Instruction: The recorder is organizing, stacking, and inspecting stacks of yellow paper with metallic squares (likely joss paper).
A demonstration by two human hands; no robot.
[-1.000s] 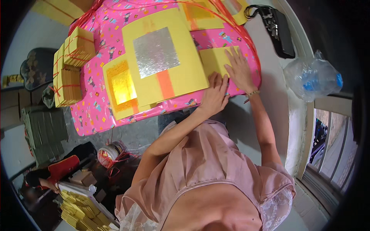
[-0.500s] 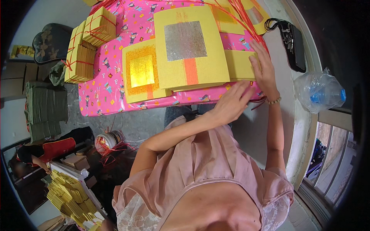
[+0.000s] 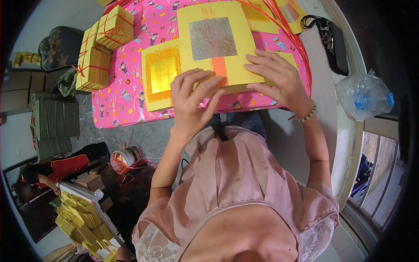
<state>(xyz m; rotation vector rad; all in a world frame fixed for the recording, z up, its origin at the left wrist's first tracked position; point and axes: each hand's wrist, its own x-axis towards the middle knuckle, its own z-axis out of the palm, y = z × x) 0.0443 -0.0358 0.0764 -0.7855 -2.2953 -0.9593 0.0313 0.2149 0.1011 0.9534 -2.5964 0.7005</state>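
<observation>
A stack of large yellow paper sheets (image 3: 214, 39) lies before me, its top sheet bearing a silver square and an orange-red stripe. My left hand (image 3: 192, 96), fingers spread, is at the stack's near-left corner. On the near-right corner rest the fingers of my right hand (image 3: 279, 78), outstretched and apart, with a beaded bracelet at the wrist. A yellow sheet with a gold square (image 3: 163, 72) lies at the left, partly under the big stack. Another yellow piece (image 3: 289, 57) shows beyond my right hand, which partly covers it.
Red-tied yellow paper bundles (image 3: 92, 67) stand on the pink patterned tablecloth (image 3: 124, 102). Red ties (image 3: 297, 48) hang over the table's right side. A black pouch with keys (image 3: 334, 48) and a bagged plastic bottle (image 3: 364, 98) lie at right. Another person (image 3: 65, 168) is at lower left.
My left hand has moved left from the stack's right side to its near-left corner. My right hand has shifted left from the smaller yellow piece onto the big stack.
</observation>
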